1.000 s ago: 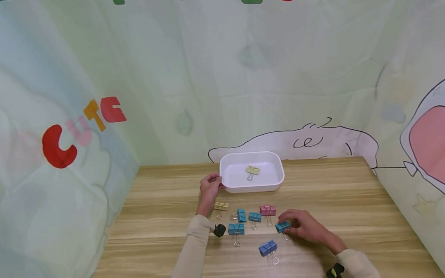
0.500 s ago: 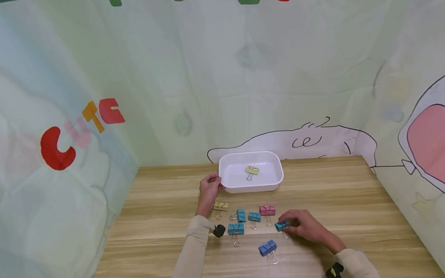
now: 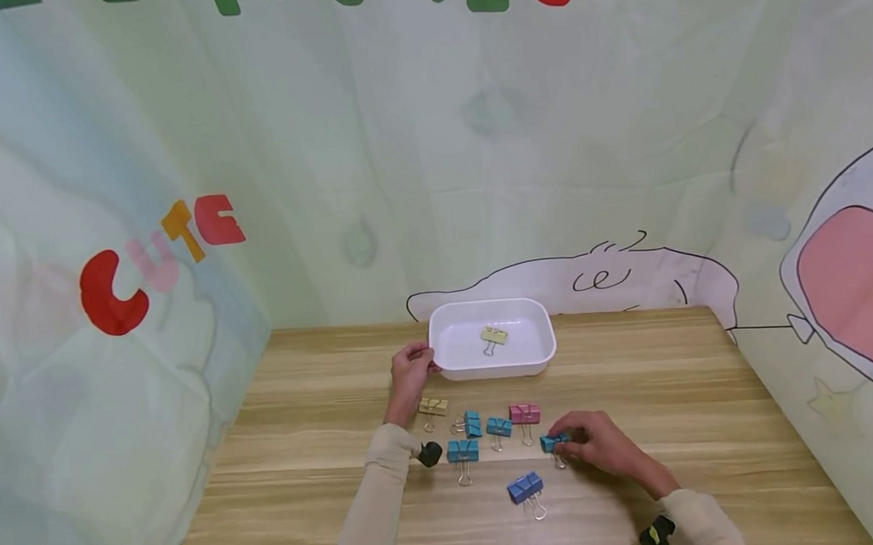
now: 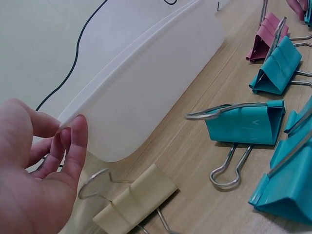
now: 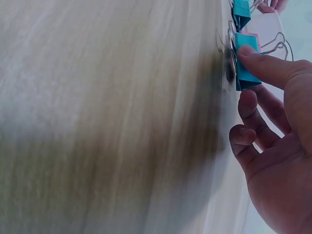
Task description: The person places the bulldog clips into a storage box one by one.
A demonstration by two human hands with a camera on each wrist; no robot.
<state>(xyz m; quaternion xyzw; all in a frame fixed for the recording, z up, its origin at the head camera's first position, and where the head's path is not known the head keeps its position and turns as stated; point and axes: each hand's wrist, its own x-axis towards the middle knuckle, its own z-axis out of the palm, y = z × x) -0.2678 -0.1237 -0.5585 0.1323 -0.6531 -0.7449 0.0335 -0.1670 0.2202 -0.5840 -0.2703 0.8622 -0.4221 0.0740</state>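
My left hand (image 3: 409, 374) pinches the left rim of a white plastic tray (image 4: 151, 87) between thumb and fingers. Inside the tray lies one pale yellow binder clip (image 3: 494, 335). On the right, my right hand (image 3: 597, 442) pinches a teal binder clip (image 5: 247, 63), thumb on its near face; the fingers behind it are partly hidden. Beside the left wrist sits another yellow binder clip (image 4: 136, 200). Between the hands are a pink binder clip (image 3: 525, 414), several more teal clips including a large one (image 3: 463, 450), and a blue binder clip (image 3: 525, 487) nearer the front.
All of this stands on a wood-grain table (image 3: 308, 506). A printed cloth backdrop (image 3: 431, 159) rises along the table's back edge and both sides. The tray is against that back edge. Black wrist cameras (image 3: 430, 453) are strapped at the sleeves.
The teal clip in my right hand has turned slightly, and the fingers have shifted a little on it. The left hand and the tray stay in place.
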